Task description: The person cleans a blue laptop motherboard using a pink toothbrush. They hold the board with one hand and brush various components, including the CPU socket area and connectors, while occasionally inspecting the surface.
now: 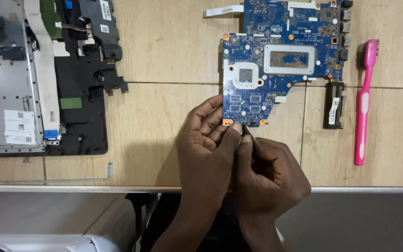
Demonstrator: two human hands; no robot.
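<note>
Both hands are bunched together at the near edge of the blue circuit board (276, 60), and I'm reading them as pinched: my left hand (206, 140) has its fingertips pressed on the board's lower corner, steadying it, while my right hand (267, 175) is closed around a thin dark tool (253, 140) whose tip meets that same edge. What the tip touches I cannot tell; the fingers hide it.

Beyond the hands the board lies flat on the wooden desk (164, 46), running away from me. Far off to the left of my left hand sits the opened laptop chassis (38, 79), well apart. To the right of my right hand lie a pink toothbrush (364, 102) and, between it and the board, a small dark module (333, 105).

For this to go well, I judge the left hand should keep the corner pinned so nothing skates, and the tool should work with light pressure, kept low and close to the edge.
</note>
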